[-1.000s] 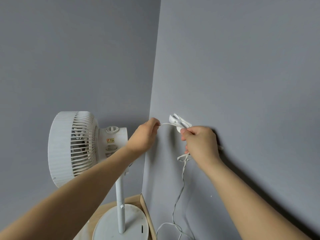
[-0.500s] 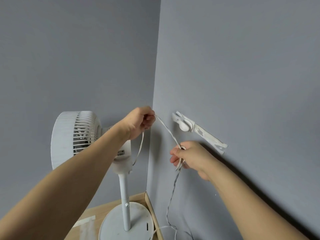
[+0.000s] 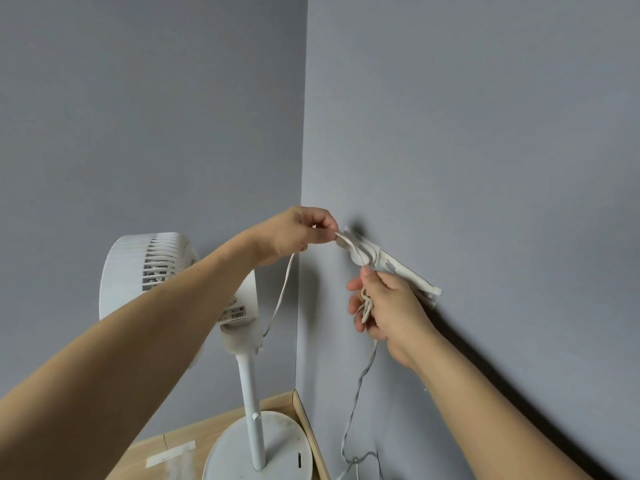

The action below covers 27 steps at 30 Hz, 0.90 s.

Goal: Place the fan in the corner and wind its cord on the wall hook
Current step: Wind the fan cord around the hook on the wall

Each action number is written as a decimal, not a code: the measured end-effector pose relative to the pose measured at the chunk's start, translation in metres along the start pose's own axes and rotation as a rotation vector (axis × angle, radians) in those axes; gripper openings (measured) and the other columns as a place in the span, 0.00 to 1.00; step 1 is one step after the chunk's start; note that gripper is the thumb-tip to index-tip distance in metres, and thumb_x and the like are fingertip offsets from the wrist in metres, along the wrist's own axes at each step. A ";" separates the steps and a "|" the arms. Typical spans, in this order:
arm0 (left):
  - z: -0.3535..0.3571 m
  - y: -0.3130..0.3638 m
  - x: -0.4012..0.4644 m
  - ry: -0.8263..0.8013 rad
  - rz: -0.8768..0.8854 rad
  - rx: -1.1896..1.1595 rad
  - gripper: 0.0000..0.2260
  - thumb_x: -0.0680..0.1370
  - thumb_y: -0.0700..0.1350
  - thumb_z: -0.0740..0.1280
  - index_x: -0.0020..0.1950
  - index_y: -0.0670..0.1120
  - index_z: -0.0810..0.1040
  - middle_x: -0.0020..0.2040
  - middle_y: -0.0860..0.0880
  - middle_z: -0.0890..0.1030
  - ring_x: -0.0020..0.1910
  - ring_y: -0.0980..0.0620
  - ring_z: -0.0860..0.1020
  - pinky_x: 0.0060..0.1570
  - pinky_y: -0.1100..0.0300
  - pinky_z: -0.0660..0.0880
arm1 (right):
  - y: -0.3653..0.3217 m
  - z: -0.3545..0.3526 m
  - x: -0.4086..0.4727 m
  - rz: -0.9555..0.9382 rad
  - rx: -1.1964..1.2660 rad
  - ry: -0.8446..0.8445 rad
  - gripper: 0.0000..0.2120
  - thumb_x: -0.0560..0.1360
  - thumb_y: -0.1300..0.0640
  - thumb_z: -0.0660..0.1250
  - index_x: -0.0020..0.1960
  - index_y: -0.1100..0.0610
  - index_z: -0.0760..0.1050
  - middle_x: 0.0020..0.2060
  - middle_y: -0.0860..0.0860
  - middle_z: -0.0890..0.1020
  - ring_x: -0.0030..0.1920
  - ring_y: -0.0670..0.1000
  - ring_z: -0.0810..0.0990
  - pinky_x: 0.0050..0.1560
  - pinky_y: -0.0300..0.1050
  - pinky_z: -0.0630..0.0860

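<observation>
Fan (image 3: 166, 271) standing on its round base in the floor corner, its cord (image 3: 356, 386) being wound onto the wall hook (image 3: 367, 256). Left hand (image 3: 294, 237) pinches the cord taut at the hook's tip; right hand (image 3: 388, 306) grips gathered loops just below. Steady tension should keep each turn seated behind the tip, slack fed gradually from below.
</observation>
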State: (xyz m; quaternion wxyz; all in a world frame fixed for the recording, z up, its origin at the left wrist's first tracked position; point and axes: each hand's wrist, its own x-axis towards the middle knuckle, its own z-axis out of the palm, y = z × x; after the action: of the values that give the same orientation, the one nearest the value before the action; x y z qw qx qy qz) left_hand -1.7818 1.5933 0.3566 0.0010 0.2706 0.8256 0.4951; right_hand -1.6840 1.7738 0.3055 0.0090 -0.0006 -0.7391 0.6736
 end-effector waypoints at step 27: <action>0.005 0.003 0.053 0.338 -0.145 0.226 0.05 0.78 0.47 0.68 0.48 0.46 0.81 0.31 0.51 0.68 0.26 0.52 0.64 0.25 0.65 0.63 | 0.005 0.014 -0.001 -0.256 -0.210 0.149 0.10 0.76 0.43 0.64 0.47 0.50 0.72 0.34 0.52 0.78 0.28 0.53 0.82 0.43 0.57 0.81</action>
State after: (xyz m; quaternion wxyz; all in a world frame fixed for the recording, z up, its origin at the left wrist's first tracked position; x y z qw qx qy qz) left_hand -1.8247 1.6219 0.3704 -0.1321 0.1222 0.8816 0.4363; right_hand -1.6833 1.7601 0.2988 0.1493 0.0423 -0.7968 0.5840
